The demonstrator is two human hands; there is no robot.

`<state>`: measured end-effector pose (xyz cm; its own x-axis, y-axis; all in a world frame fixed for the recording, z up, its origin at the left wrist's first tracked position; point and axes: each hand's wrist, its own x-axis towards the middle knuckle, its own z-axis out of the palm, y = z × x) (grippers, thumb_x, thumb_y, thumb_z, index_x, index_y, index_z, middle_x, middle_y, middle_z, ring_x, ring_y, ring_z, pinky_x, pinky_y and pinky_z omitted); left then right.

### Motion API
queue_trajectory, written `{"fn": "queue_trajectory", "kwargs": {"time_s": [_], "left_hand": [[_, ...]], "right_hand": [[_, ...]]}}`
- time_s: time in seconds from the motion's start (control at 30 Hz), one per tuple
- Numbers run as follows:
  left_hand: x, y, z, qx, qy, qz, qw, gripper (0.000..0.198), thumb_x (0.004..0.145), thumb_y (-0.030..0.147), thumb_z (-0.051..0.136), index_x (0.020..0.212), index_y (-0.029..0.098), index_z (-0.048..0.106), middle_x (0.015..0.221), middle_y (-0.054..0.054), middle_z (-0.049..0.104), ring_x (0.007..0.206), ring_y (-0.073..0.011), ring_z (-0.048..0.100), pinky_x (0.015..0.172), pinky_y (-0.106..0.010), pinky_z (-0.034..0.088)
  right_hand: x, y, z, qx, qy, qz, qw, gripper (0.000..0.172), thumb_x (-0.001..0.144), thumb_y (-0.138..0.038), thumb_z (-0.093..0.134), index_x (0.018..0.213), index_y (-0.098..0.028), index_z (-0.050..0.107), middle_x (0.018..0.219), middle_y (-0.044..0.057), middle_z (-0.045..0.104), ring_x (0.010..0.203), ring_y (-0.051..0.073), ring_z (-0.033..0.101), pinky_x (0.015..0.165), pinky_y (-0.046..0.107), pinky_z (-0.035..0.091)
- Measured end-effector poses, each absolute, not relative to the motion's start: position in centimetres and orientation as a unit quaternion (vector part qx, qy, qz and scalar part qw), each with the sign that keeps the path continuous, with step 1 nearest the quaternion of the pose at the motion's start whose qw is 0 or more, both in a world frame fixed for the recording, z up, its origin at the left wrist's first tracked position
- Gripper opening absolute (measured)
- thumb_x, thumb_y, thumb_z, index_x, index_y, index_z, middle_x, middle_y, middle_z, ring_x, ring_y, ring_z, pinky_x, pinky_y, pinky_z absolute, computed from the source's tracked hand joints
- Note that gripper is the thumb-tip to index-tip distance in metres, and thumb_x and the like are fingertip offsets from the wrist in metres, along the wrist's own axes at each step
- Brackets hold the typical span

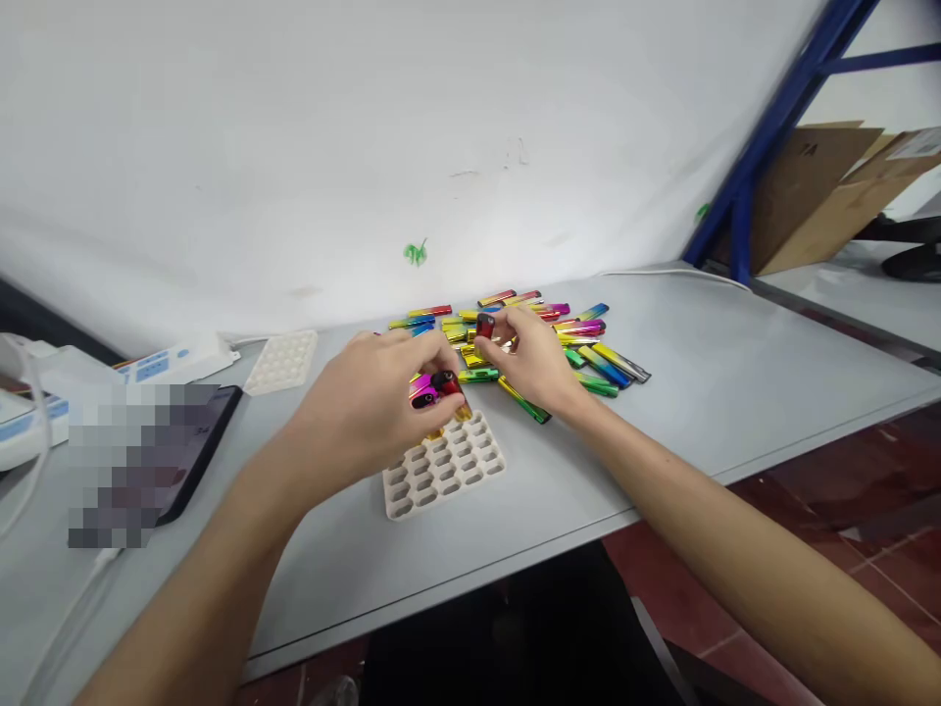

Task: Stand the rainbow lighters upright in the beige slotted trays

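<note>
Left fingers [433, 346] grasp lighters [453, 390], partly hiding the tray [445, 473] below | right fingers [491, 351] pinch red lighter [484, 327] | pile [583, 328] around them | phone [197, 446] well left of both

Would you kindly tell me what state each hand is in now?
Left hand: closed on a red-and-gold piece at the pale tray.
Right hand: closed, holding a black-ended red piece.

A phone [202, 441] lies near a power strip [180, 359], cardboard boxes [816, 201] far right.
</note>
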<state>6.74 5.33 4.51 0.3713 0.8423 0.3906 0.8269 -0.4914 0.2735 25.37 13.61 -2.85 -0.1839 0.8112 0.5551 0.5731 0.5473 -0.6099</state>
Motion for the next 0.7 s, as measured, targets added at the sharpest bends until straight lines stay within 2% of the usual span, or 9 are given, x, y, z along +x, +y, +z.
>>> {"fn": "queue_trajectory", "kwargs": {"time_s": [0.1, 0.2, 0.37, 0.43, 0.57, 0.7], "left_hand": [[6.7, 5.6, 3.3, 0.833, 0.514, 0.204, -0.018, 0.015, 0.07, 0.036, 0.071, 0.082, 0.029, 0.065, 0.074, 0.0, 0.067, 0.076, -0.0255, 0.061, 0.077, -0.038, 0.042], [6.6, 5.6, 2.8, 0.83, 0.525, 0.189, -0.031, 0.015, 0.072, 0.036, 0.069, 0.084, 0.029, 0.063, 0.076, 0.0, 0.069, 0.077, -0.0261, 0.062, 0.075, -0.037, 0.041], [6.6, 5.6, 2.7, 0.828, 0.527, 0.183, -0.048, 0.015, 0.074, 0.037, 0.068, 0.083, 0.027, 0.061, 0.075, 0.0, 0.069, 0.078, -0.0261, 0.063, 0.077, -0.038, 0.04], [6.6, 5.6, 2.6, 0.827, 0.529, 0.182, -0.058, 0.016, 0.074, 0.036, 0.067, 0.085, 0.027, 0.06, 0.076, -0.001, 0.069, 0.077, -0.026, 0.063, 0.078, -0.038, 0.041], [6.4, 5.6, 2.4, 0.826, 0.529, 0.174, -0.086, 0.015, 0.075, 0.036, 0.067, 0.085, 0.027, 0.061, 0.078, -0.002, 0.07, 0.078, -0.0266, 0.063, 0.078, -0.04, 0.041], [6.4, 5.8, 2.1, 0.836, 0.524, 0.15, -0.063, 0.014, 0.077, 0.037, 0.066, 0.085, 0.026, 0.064, 0.079, -0.003, 0.07, 0.08, -0.028, 0.064, 0.079, -0.042, 0.042]], "right_hand": [[25.0, 13.1, -2.7, -0.433, -0.74, 0.203, 0.472, 0.01, 0.09, -0.03, 0.055, 0.09, -0.02, 0.057, 0.086, 0.003, 0.066, 0.076, 0.016, 0.061, 0.071, 0.03, 0.049], [24.8, 12.8, -2.8, -0.403, -0.752, 0.219, 0.474, 0.011, 0.091, -0.031, 0.055, 0.091, -0.02, 0.058, 0.082, 0.001, 0.066, 0.074, 0.016, 0.061, 0.069, 0.03, 0.05], [24.6, 12.7, -3.1, -0.37, -0.781, 0.201, 0.461, 0.023, 0.093, -0.029, 0.055, 0.114, -0.022, 0.061, 0.106, 0.005, 0.069, 0.091, 0.019, 0.063, 0.079, 0.034, 0.052], [24.6, 12.8, -3.2, -0.372, -0.784, 0.205, 0.452, 0.026, 0.092, -0.029, 0.057, 0.117, -0.023, 0.061, 0.109, 0.006, 0.068, 0.09, 0.019, 0.064, 0.079, 0.035, 0.053], [24.4, 12.8, -3.6, -0.385, -0.779, 0.206, 0.45, 0.026, 0.088, -0.031, 0.063, 0.112, -0.022, 0.061, 0.106, 0.005, 0.07, 0.086, 0.019, 0.065, 0.076, 0.035, 0.053], [24.3, 12.6, -3.7, -0.368, -0.789, 0.188, 0.454, 0.02, 0.089, -0.032, 0.063, 0.107, -0.022, 0.063, 0.104, 0.005, 0.071, 0.083, 0.018, 0.066, 0.077, 0.034, 0.053]]}}
